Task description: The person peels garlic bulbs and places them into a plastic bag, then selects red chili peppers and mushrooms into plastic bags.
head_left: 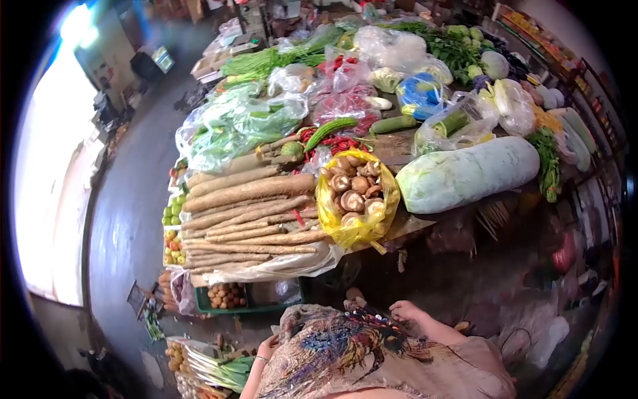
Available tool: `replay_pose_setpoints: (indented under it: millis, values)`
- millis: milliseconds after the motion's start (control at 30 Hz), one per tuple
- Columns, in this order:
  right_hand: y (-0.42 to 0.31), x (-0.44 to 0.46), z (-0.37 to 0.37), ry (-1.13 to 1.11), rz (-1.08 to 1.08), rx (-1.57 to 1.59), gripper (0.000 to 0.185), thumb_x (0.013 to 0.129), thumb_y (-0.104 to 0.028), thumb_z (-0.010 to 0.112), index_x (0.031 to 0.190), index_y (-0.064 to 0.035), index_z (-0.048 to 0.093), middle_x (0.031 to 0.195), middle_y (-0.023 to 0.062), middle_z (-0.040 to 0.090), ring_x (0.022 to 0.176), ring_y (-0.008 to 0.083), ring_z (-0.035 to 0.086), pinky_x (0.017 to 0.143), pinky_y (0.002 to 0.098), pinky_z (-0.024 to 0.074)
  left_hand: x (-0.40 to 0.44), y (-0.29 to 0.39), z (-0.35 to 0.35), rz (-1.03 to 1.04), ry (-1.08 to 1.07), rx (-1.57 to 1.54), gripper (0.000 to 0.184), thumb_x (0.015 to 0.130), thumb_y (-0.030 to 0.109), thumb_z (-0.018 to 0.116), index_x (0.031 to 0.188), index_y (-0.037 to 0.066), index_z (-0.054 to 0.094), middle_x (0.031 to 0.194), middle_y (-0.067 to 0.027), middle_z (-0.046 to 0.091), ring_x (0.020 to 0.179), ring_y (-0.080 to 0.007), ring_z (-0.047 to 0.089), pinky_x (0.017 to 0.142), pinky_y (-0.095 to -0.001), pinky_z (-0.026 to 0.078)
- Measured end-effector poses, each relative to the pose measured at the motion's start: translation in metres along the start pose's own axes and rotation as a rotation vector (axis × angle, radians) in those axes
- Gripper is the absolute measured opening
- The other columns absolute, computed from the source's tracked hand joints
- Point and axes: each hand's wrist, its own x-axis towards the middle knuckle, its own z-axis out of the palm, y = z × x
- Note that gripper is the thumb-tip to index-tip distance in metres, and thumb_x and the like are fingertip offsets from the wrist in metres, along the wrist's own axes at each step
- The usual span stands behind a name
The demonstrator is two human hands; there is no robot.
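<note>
My right hand (408,311) is held in front of my patterned top, below the table edge. Its fingers look loosely bent and somewhat apart, with nothing visible in them. At my left side, my left hand (268,347) is partly covered by the top, so its fingers are hard to make out; a bracelet (262,360) circles that wrist. Neither hand touches the produce on the table. Closest in front are a yellow bag of shiitake mushrooms (353,193), long brown yams (249,193) laid side by side, and a big pale winter melon (470,174).
Bagged leafy greens (239,126), a bitter gourd (327,131) and red chillies (342,144) lie farther back. A green crate (249,310) sits under the table's front edge. Leeks (216,364) stand low at my left. A grey floor aisle (123,219) runs along the left.
</note>
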Motion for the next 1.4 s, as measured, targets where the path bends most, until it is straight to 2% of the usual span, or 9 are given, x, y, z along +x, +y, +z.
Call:
replay_pose_setpoints:
  millis: [133,233,433,967,1000,1100,1167,1300,1400]
  values:
    - [-0.034,0.008,-0.037,0.101,-0.097,0.043,0.031,0.084,-0.006,0.058,0.114,-0.001,0.061,0.085,0.0055,0.066,0.069,0.0131,0.064,0.058,0.0244,0.0491,-0.06,0.064,0.018,-0.061,0.163,0.116,0.051,0.082,0.004,0.071,0.129,-0.004,0.053,0.11,-0.0117,0.067,0.098,-0.0197,0.065,0.086,-0.0314,0.053]
    - [-0.061,-0.003,-0.064,0.123,-0.136,0.008,0.035,0.083,-0.009,0.059,0.117,-0.0028,0.059,0.09,0.0051,0.067,0.077,0.0132,0.065,0.065,0.0252,0.0495,-0.061,0.081,0.043,-0.27,0.221,-0.304,0.039,0.084,0.002,0.066,0.121,-0.005,0.057,0.109,-0.0136,0.068,0.098,-0.02,0.065,0.086,-0.0305,0.052]
    - [-0.065,-0.015,-0.106,0.115,-0.119,-0.017,0.036,0.083,-0.011,0.06,0.119,-0.0027,0.059,0.092,0.0047,0.067,0.079,0.0135,0.065,0.069,0.0267,0.0501,-0.045,0.11,0.074,-0.273,0.373,-0.333,0.052,0.084,-0.002,0.063,0.133,-0.003,0.045,0.116,-0.0154,0.062,0.096,-0.0262,0.063,0.08,-0.0356,0.054]
    - [-0.132,-0.028,-0.105,0.093,-0.405,-0.393,0.033,0.084,-0.013,0.059,0.114,-0.0014,0.063,0.083,0.0064,0.067,0.073,0.0125,0.061,0.064,0.0273,0.0483,-0.036,0.112,0.106,-0.199,0.288,-0.182,0.048,0.082,0.01,0.071,0.125,-0.005,0.055,0.105,-0.0125,0.066,0.094,-0.02,0.062,0.081,-0.0293,0.051]
    - [-0.156,-0.044,-0.098,0.076,-0.339,-0.426,0.034,0.084,-0.018,0.062,0.115,-0.0038,0.063,0.093,0.0128,0.069,0.084,0.0225,0.066,0.076,0.0334,0.0511,-0.03,0.11,0.099,-0.148,0.276,-0.181,0.048,0.082,0.01,0.07,0.125,-0.004,0.055,0.101,-0.0113,0.065,0.092,-0.0192,0.061,0.08,-0.0295,0.051]
    - [-0.182,-0.051,-0.091,0.01,-0.435,-0.492,0.034,0.086,-0.021,0.061,0.115,-0.0039,0.062,0.093,0.0131,0.069,0.084,0.023,0.066,0.076,0.0333,0.0505,-0.011,0.156,0.088,-0.187,0.304,-0.338,0.043,0.084,0.006,0.066,0.124,-0.004,0.055,0.099,-0.0096,0.066,0.087,-0.019,0.061,0.079,-0.0304,0.051]
    - [-0.211,-0.063,-0.089,-0.019,-0.479,-0.533,0.034,0.086,-0.022,0.061,0.115,-0.0038,0.063,0.092,0.0132,0.068,0.082,0.0223,0.065,0.075,0.0327,0.0501,0.013,0.175,0.08,-0.12,0.343,-0.344,0.042,0.084,0.003,0.065,0.125,-0.004,0.055,0.097,-0.0083,0.066,0.087,-0.0175,0.062,0.077,-0.0309,0.051]
    - [-0.293,-0.102,-0.095,-0.038,-0.551,-0.524,0.034,0.086,-0.02,0.061,0.115,-0.0026,0.061,0.09,0.0107,0.066,0.079,0.0209,0.062,0.074,0.0321,0.0492,0.07,0.277,0.059,0.626,0.534,0.318,0.04,0.088,0.001,0.057,0.128,0.002,0.054,0.109,-0.0136,0.065,0.088,-0.0178,0.064,0.075,-0.0263,0.051]
    - [-0.341,-0.102,-0.113,-0.017,-0.786,-0.666,0.034,0.086,-0.021,0.062,0.115,-0.0034,0.061,0.093,0.013,0.064,0.084,0.0227,0.062,0.076,0.0328,0.0489,0.093,0.36,0.058,0.649,0.678,0.476,0.044,0.088,0.0,0.057,0.131,0.005,0.052,0.122,-0.0183,0.058,0.109,-0.0311,0.059,0.091,-0.0353,0.047]
